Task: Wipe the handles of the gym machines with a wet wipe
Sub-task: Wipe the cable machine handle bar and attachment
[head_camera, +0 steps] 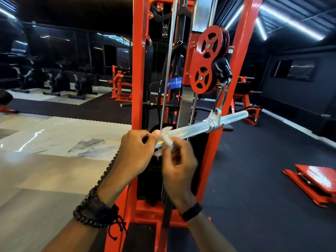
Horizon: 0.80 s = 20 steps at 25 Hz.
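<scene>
A knurled chrome bar handle [190, 130] hangs by a carabiner from the cable of a red cable machine [138, 70]. It slants from lower left to upper right. A white wet wipe [166, 138] is draped over the bar's near end. My left hand [138, 151] pinches the wipe at the bar's left tip with thumb and fingers. My right hand [179, 168], blurred, holds the wipe's lower part just under the bar. The bar's near tip is hidden behind both hands.
Red pulleys [207, 59] and a black rubber stopper [222, 69] sit above the bar's swivel. The weight stack [154, 175] stands behind my hands. A red footplate [316, 180] lies on the black mat at right. Exercise bikes [60, 79] line the far left.
</scene>
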Tool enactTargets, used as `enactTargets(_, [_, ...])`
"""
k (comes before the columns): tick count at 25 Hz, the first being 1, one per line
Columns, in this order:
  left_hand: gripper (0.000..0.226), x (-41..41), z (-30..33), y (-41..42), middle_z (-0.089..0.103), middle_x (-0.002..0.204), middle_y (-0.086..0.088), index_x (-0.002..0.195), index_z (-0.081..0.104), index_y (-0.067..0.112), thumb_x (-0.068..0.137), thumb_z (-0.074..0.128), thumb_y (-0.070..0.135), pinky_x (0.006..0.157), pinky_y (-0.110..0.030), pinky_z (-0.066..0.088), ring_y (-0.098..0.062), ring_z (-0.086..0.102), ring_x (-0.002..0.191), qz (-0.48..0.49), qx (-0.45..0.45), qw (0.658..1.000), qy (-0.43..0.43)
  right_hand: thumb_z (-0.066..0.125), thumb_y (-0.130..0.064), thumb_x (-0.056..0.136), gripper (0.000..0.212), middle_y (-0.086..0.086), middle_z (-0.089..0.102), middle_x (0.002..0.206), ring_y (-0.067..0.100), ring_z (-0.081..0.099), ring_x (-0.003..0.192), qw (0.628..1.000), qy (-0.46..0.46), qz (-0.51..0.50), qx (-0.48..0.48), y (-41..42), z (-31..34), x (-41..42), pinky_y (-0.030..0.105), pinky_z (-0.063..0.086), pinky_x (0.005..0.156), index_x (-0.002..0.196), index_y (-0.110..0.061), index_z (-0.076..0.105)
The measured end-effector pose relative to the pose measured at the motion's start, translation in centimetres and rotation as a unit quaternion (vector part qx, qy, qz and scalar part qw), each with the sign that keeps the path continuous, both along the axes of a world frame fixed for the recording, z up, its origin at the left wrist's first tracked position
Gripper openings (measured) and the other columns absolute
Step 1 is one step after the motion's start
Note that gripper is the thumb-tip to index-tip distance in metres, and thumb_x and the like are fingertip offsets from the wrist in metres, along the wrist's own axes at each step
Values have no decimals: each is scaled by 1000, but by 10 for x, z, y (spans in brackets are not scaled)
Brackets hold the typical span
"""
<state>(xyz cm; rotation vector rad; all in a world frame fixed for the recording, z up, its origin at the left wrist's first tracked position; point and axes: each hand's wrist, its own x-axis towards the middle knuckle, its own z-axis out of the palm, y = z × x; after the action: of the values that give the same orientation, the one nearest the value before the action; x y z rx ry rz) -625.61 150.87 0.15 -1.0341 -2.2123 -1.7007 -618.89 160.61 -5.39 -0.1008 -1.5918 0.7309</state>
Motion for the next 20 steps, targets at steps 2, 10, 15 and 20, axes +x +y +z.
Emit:
enactTargets(2, [51, 3, 5, -2, 62, 51, -12, 54, 68, 9, 95, 62, 38, 50, -42, 56, -28, 61, 47, -53, 54, 991, -107, 65, -13, 92, 9, -2, 59, 85, 10, 55, 69, 999, -5, 36, 37, -20, -3, 5, 26, 47, 61, 99, -8, 67])
enactTargets(10, [50, 0, 9, -10, 54, 46, -6, 87, 64, -17, 101, 53, 30, 38, -27, 42, -19, 42, 31, -90, 54, 979, -174, 66, -17, 93, 8, -1, 65, 79, 8, 54, 65, 957, 46, -160, -238, 112, 34, 11, 40, 50, 69, 88, -10, 68])
enactTargets(15, [51, 0, 3, -3, 50, 49, -11, 88, 62, -18, 102, 51, 29, 38, -28, 44, -19, 41, 34, -92, 62, 976, -188, 64, -12, 94, 3, -1, 66, 82, 12, 58, 70, 983, 23, -59, -174, 52, 17, 0, 33, 48, 63, 91, -12, 64])
enactTargets(20, [56, -2, 4, -5, 49, 44, -8, 56, 59, -6, 101, 50, 25, 35, -23, 38, -17, 43, 36, -82, 88, 970, -213, 65, -10, 93, 14, 0, 66, 82, 18, 64, 61, 991, -7, 113, -69, -37, -9, -4, 41, 52, 54, 101, -21, 64])
